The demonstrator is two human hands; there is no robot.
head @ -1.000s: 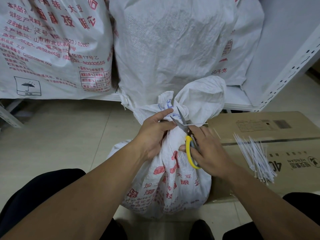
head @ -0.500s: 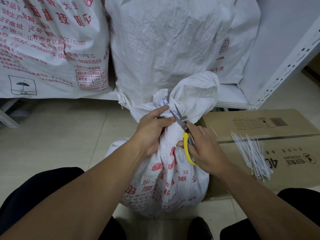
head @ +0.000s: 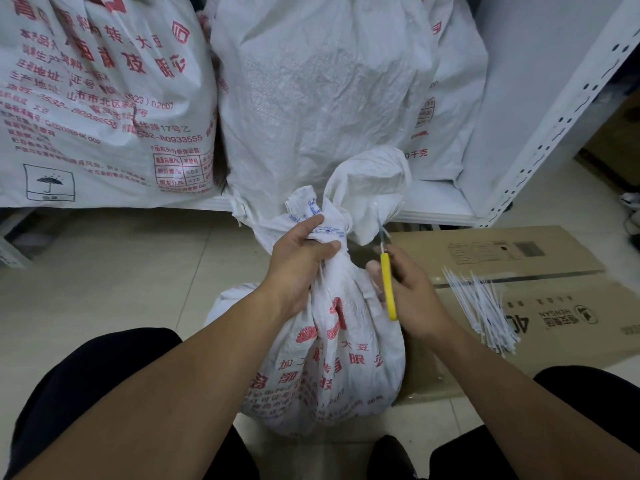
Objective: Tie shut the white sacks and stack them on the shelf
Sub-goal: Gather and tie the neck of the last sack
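A small white sack (head: 332,358) with red print stands on the floor between my knees, its neck bunched tight. My left hand (head: 298,254) grips that gathered neck from the left. My right hand (head: 412,299) holds yellow-handled scissors (head: 388,289), their blades pointing up beside the right of the neck, under the sack's loose top flap. A bundle of white cable ties (head: 481,306) lies on the flattened cardboard box (head: 540,265) to the right. Two big white sacks (head: 325,98) stand on the low white shelf (head: 436,209) behind.
The shelf's perforated white upright (head: 568,109) slants up at the right. A printed sack (head: 100,105) fills the shelf's left side. Pale floor tiles (head: 121,271) lie open to the left. My dark-trousered knees frame the bottom corners.
The scissors have moved right, away from the neck tie, and their blades have closed. My left hand has shifted up and now wraps the neck more fully.
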